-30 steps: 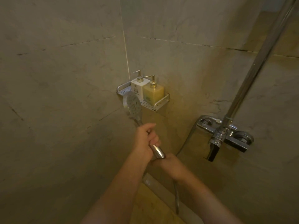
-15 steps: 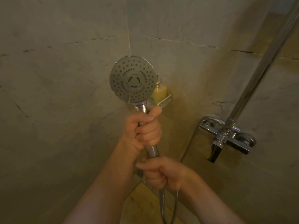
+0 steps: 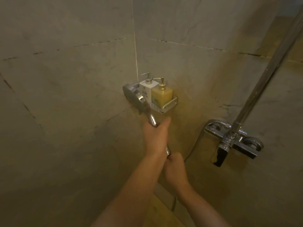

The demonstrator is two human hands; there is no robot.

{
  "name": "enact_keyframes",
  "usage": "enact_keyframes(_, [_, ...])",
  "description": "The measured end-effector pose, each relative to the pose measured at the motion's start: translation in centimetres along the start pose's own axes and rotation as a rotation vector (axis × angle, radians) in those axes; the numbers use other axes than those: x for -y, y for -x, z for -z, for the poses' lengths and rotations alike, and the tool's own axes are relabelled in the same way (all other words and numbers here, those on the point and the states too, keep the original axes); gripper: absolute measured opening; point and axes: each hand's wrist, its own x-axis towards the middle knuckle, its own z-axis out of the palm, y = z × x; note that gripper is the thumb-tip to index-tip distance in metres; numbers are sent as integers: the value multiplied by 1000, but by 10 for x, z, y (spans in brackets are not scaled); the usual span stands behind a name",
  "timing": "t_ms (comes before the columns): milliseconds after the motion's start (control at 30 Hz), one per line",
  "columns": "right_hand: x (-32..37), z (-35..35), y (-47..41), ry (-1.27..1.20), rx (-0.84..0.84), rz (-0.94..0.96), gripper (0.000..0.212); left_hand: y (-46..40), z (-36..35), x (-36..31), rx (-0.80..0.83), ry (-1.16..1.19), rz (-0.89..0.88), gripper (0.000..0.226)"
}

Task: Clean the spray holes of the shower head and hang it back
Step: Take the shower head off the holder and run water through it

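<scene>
Dim tiled shower corner, with a person holding the shower head (image 3: 133, 97) in both hands at the centre of the frame

Left hand (image 3: 155, 136) is wrapping its fingers tight around the upper part of the chrome handle, while the right hand (image 3: 174, 166) is closing around the handle's lower end where the hose (image 3: 175, 203) is dropping away toward the bottom of the frame; this two-handed grip is probably steadying the head for turning. Its round face is pointing left and away from the camera, so the spray holes are not showing. It is sitting just in front of the corner shelf (image 3: 168, 106) carrying a white bottle (image 3: 147, 90) and a yellow bottle (image 3: 161, 95). At the right, the riser bar (image 3: 268, 66) is climbing from the mixer tap (image 3: 236, 143), likely where the head is meant to hang; no holder is showing
</scene>
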Motion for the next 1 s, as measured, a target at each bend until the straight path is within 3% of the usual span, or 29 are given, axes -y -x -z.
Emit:
enact_keyframes(200, [4, 1, 12, -79, 90, -79, 32, -2, 1, 5, 45, -10, 107, 43])
enact_keyframes(333, [4, 0, 15, -168, 165, -122, 10, 2, 10, -8, 406, 96, 255, 50])
enact_keyframes(467, [0, -2, 14, -226, 192, -189, 16, 0, 14, -6, 505, 83, 237, 50])
enact_keyframes(600, [0, -9, 21, -315, 265, -186, 32, -5, 29, -17, 856, 212, 290, 44])
enact_keyframes(667, [-1, -14, 19, -318, 193, -149, 27, -7, 27, -17, 806, 157, 255, 43])
enact_keyframes(833, [-10, -9, 11, -127, -70, 46, 17, 4, 3, -2, 232, -233, -7, 55])
enact_keyframes(933, [-19, -9, 18, -28, -63, 125, 12, 9, -3, 10, 185, -194, -64, 45])
enact_keyframes(1000, [-24, -11, 18, 9, -32, 190, 31, 10, -4, 16, 189, -192, -104, 35])
